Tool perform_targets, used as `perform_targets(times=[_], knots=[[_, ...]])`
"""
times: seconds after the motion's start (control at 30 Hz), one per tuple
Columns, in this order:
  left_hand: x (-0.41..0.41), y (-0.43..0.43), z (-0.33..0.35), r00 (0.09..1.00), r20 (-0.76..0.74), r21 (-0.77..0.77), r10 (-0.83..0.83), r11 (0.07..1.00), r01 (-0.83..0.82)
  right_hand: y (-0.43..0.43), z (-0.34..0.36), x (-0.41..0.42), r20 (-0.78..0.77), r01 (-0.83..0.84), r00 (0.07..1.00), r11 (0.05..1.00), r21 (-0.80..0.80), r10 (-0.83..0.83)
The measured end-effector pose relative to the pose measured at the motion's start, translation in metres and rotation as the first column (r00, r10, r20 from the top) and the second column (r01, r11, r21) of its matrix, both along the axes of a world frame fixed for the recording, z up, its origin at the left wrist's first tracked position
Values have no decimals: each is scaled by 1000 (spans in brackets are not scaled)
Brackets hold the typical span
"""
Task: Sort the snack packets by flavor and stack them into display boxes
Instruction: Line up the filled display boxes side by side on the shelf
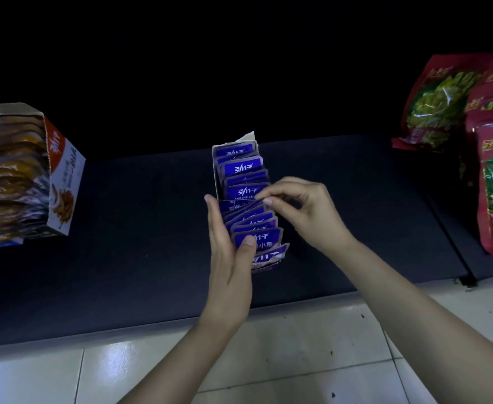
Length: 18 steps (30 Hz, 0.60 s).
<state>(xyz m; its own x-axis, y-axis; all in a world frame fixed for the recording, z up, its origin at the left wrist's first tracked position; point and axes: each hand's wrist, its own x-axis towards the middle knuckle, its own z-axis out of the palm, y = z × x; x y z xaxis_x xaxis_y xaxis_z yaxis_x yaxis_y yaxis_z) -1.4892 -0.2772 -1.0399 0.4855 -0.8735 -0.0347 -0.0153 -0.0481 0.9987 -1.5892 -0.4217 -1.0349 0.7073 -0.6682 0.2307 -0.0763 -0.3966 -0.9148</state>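
Note:
A narrow display box (215, 170) stands on the dark shelf (140, 228), filled with a row of several purple snack packets (239, 167) leaning on each other. My left hand (229, 258) holds the near part of the row, palm against its left side and thumb over a front packet. My right hand (300, 208) pinches the top edge of a purple packet (241, 205) in the middle of the row.
At the left stands an open orange-and-white display box (64, 176) full of orange packets (9, 170), with blue packets beside it. Large red bags of green snacks (432, 112) lean at the right. White floor tiles (268, 360) lie below the shelf edge.

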Motion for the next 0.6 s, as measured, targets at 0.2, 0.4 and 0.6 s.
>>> perform_targets(times=[0.2, 0.4, 0.6], knots=[[2, -5, -1, 997, -73, 36, 14, 999, -11, 24, -9, -12, -1, 175, 984, 962, 210, -179], [0, -9, 1, 994, -105, -10, -5, 1000, 4, 59, -11, -5, -4, 3, 1000, 829, 560, -1], [1, -7, -1, 982, -178, -25, -57, 998, 53, 55, -15, -4, 26, -37, 999, 808, 587, 27]])
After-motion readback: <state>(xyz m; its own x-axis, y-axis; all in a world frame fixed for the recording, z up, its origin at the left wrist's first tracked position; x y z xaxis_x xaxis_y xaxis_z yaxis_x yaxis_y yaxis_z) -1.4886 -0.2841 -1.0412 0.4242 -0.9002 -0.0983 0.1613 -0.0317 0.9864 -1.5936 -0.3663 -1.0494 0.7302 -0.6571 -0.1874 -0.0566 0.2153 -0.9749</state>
